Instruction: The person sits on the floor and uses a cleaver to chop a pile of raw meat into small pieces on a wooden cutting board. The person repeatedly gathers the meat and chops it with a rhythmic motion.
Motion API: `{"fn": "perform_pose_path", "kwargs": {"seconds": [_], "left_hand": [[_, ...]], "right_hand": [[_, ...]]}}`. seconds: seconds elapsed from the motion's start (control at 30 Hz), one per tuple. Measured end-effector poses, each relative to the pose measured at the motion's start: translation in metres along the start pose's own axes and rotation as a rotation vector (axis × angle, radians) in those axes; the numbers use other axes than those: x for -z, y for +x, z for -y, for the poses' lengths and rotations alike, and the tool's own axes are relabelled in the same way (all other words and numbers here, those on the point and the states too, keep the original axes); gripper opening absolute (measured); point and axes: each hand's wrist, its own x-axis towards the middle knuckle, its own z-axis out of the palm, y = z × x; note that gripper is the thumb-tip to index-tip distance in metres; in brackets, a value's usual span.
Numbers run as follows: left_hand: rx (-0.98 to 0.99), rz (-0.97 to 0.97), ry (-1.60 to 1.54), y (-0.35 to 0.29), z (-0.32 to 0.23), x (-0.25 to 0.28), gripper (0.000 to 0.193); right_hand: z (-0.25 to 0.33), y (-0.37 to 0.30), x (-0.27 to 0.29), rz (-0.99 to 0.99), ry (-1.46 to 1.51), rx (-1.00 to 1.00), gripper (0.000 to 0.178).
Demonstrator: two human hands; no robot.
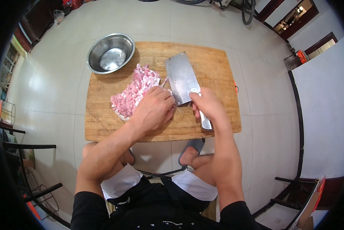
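Observation:
A heap of diced pink raw meat [135, 92] lies on the left half of a wooden cutting board [214, 73]. My left hand [155, 106] is closed at the heap's right side, its fingers curled over a piece of meat that they mostly hide. In my right hand [208, 104] is a wide cleaver [181, 74], gripped at its handle, with thumb and finger against the base of the blade. The blade leans beside my left knuckles, its broad face showing. A thin strip of meat sticks out between the fingers and the blade.
A steel bowl [111, 53] stands on the board's far left corner, its rim reaching past the edge. Pale floor tiles [269, 99] surround the board. A black metal rack [33, 172] is at the left, a white panel [325, 119] at the right, and bicycle wheels [248, 10] are at the back.

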Motion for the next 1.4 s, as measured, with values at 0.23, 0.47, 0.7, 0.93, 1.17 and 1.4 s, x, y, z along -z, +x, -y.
{"fn": "perform_pose_path", "kwargs": {"seconds": [0.23,0.47,0.7,0.93,1.17,1.4], "left_hand": [[0.051,0.015,-0.015,0.002,0.0,0.003,0.028],[0.16,-0.181,0.14,0.016,0.004,-0.01,0.038],[0.117,0.003,0.129,0.017,0.009,-0.01,0.021],[0.11,0.13,0.104,0.016,0.01,0.002,0.025],[0.073,0.143,0.132,0.016,0.011,-0.001,0.029],[0.039,0.184,0.141,0.016,0.01,0.003,0.026]], "right_hand": [[0.013,-0.033,0.018,-0.11,0.045,0.006,0.025],[0.025,-0.095,0.001,-0.302,-0.541,0.243,0.03],[0.027,-0.116,-0.009,-0.259,-0.717,0.21,0.026],[0.031,-0.114,-0.013,-0.17,-0.778,0.237,0.017],[0.035,-0.07,-0.03,-0.243,-0.786,0.218,0.025],[0.034,-0.031,-0.026,-0.292,-0.655,0.194,0.03]]}}
